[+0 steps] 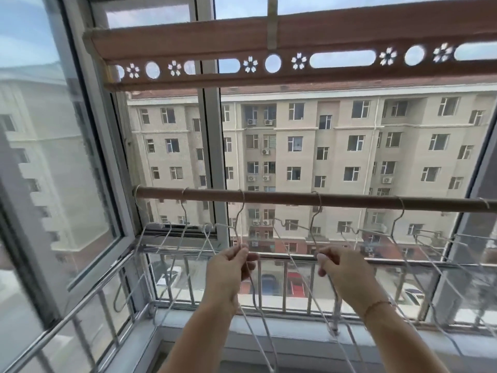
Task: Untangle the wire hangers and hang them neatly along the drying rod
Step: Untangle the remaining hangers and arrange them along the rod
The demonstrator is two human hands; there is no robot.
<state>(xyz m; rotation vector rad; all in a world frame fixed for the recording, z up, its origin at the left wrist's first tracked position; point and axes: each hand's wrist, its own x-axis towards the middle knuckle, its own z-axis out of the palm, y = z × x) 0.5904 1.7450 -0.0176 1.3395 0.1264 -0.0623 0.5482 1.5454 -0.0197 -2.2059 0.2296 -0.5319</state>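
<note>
The left hand (pixel 231 267) pinches the neck of one thin white wire hanger (pixel 240 216), and the right hand (pixel 341 270) pinches a second wire hanger (pixel 314 220), both hooked over the round brown wooden drying rod (pixel 277 197). I'd slide each sideways gently, keeping hooks seated, to match the other hangers (pixel 394 224).

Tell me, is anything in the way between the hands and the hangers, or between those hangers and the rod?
Nothing visible is. The left hand pinches one wire hanger and the right hand pinches a second hanger. Both hooks sit over the drying rod, with bare rod between them.
</note>
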